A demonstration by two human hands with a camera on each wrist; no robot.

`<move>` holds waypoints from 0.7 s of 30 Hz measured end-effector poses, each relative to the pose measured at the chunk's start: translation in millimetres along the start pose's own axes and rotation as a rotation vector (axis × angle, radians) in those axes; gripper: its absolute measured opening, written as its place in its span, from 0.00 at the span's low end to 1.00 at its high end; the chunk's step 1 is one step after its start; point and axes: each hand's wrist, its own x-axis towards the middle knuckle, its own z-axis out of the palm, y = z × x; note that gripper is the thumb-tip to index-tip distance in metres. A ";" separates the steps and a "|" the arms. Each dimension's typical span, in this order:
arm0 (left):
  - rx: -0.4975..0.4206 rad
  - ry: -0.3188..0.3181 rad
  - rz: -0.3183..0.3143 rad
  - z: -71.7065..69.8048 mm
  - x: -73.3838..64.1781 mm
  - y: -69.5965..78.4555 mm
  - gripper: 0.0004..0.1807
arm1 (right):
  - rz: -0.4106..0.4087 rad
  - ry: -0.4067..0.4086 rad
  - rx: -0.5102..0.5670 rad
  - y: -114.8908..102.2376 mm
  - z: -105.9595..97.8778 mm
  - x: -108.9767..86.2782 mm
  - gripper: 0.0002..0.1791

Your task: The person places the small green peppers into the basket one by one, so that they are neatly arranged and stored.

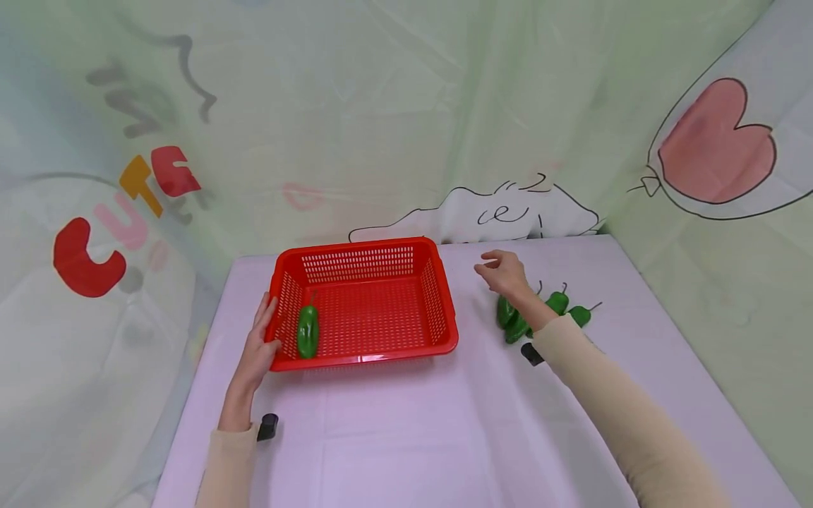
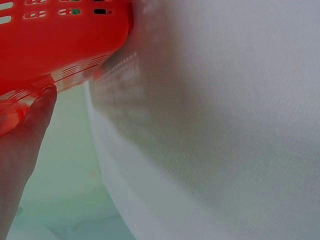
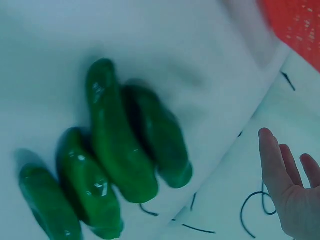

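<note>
A red plastic basket (image 1: 362,358) with slotted walls stands on the table, and one green pepper (image 1: 308,331) lies inside along its left wall. At the basket's left side my left hand (image 1: 257,349) holds the rim, thumb over the edge and fingers along the outer wall. The left wrist view shows a finger (image 2: 42,110) against that wall. My right hand (image 1: 502,271) hovers empty between the basket and a group of green peppers (image 1: 557,303), its fingers loosely extended. Several of these peppers (image 3: 117,135) lie side by side in the right wrist view; the right forearm partly hides them in the head view.
A pale cloth covers the table (image 1: 394,437). Behind it and at both sides hangs a printed curtain (image 1: 381,141) with letters, a heart balloon and line drawings. A black wrist device (image 1: 268,427) shows at the left cuff, another (image 1: 532,353) at the right.
</note>
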 end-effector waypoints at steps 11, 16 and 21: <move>0.014 0.008 0.025 0.6 2.9 -9.8 0.47 | 0.083 0.035 -0.057 35.0 -12.9 -3.7 0.28; 0.018 0.008 0.029 1.0 3.3 -10.4 0.46 | 0.104 0.068 -0.076 44.6 -14.3 -2.9 0.27; 0.019 0.011 0.014 -0.2 3.0 -11.5 0.47 | 0.076 0.082 -0.075 49.7 -25.5 -2.9 0.28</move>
